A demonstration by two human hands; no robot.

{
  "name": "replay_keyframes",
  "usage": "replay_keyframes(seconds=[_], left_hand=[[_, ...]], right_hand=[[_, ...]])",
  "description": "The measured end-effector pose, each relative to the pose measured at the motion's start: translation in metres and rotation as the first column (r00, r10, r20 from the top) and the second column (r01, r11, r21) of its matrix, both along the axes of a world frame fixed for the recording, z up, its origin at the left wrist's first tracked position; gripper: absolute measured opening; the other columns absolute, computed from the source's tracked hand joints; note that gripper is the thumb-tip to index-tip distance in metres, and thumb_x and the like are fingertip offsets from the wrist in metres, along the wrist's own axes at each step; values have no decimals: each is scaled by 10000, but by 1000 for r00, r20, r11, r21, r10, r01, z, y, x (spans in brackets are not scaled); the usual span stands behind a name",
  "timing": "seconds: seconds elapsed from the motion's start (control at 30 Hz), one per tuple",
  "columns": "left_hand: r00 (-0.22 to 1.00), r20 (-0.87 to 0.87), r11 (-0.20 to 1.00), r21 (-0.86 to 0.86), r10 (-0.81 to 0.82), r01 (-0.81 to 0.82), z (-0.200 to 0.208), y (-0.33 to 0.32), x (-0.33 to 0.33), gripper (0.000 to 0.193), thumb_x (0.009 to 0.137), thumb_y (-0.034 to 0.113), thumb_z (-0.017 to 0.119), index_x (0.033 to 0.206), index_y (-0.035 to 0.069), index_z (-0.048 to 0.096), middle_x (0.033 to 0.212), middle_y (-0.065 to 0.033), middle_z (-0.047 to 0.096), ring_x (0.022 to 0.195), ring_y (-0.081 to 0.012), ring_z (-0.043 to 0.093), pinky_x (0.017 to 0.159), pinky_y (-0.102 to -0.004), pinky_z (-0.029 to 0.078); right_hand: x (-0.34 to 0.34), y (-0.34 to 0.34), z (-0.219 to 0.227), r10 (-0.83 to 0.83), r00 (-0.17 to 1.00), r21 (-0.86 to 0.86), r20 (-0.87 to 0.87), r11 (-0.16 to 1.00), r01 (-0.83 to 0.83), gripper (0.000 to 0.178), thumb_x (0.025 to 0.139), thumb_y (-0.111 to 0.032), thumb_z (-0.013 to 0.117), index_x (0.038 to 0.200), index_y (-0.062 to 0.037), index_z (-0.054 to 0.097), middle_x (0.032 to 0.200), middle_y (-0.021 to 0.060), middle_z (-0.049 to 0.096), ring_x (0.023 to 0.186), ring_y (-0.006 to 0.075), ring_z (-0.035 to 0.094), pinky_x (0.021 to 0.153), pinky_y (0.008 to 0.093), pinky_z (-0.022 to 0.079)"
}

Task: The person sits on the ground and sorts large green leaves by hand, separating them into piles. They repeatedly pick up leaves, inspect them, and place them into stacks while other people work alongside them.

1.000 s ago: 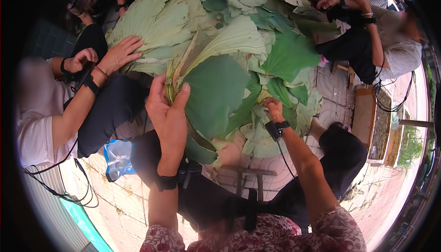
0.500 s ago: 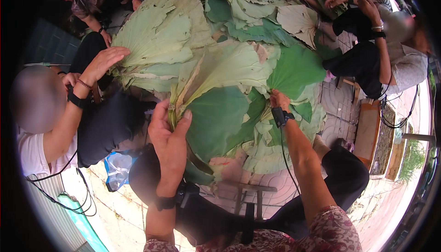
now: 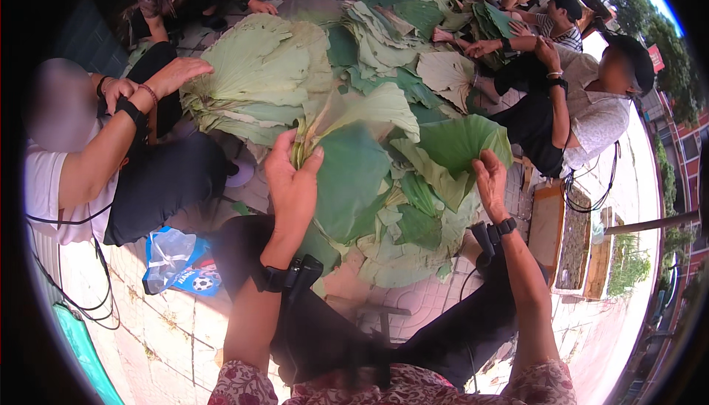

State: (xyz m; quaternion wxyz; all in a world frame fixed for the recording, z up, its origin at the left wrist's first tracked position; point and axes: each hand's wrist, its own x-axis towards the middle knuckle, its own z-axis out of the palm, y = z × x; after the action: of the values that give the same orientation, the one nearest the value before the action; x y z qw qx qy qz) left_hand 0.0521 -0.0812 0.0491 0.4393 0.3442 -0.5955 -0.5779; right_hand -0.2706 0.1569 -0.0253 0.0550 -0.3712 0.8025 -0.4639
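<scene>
My left hand [image 3: 293,187] is closed around the gathered base of several large lotus leaves [image 3: 351,172], which fan out away from it to the right. My right hand [image 3: 491,183] pinches the edge of a brighter green lotus leaf [image 3: 458,143]. That leaf is lifted and curled, its paler underside partly showing. Beneath both hands lie more loose green and pale leaves [image 3: 417,254]. To the left of my bunch, a thick stack of pale, dried-looking leaves [image 3: 258,73] sits in front of a co-worker, whose hand [image 3: 181,73] touches its edge.
Further heaps of leaves [image 3: 391,36] spread over the paving at the back. Co-workers sit at the left, the back and the right [image 3: 605,110]. A blue bag [image 3: 177,261] lies on the ground at left. A low stool [image 3: 380,313] stands between my knees; a wooden box [image 3: 550,228] is at right.
My right hand has moved right, raising the green leaf's edge and curling it up. My left hand keeps its hold on the bunch. The view has tilted upward, showing more background.
</scene>
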Motion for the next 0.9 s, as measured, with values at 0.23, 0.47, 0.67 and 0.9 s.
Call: replay_keyframes(seconds=[0.23,0.47,0.67,0.9], left_hand=[[994,-28,992,-71,103,-105,18,9,-10,323,847,-11,651,1145,-74,548,980,-94,642,876,-133,569,811,-282,455],[970,18,938,-258,244,-232,14,13,-9,336,840,13,646,1154,-64,556,957,-86,639,872,-148,567,826,-283,449],[970,206,901,-433,130,-29,15,35,-21,405,814,-14,598,1210,-35,515,989,-213,646,922,-383,626,837,-418,469],[887,441,868,-378,-136,321,-6,55,-44,372,797,-6,636,1158,-5,548,948,-246,649,908,-412,636,754,-422,488]], right_hand=[[13,18,78,117,926,367,-359,930,24,149,855,-70,580,997,-50,621,954,165,642,874,369,634,730,413,499],[57,13,40,324,712,415,-622,908,-51,308,715,15,565,1001,-81,628,1044,115,586,966,322,582,756,414,501],[114,-33,56,563,582,374,-587,826,-422,357,731,-8,587,1086,-29,619,1112,130,578,990,300,572,833,390,477],[126,-50,74,479,654,156,-585,858,-489,383,798,-18,593,1180,-25,569,1127,151,598,974,318,602,844,396,498]])
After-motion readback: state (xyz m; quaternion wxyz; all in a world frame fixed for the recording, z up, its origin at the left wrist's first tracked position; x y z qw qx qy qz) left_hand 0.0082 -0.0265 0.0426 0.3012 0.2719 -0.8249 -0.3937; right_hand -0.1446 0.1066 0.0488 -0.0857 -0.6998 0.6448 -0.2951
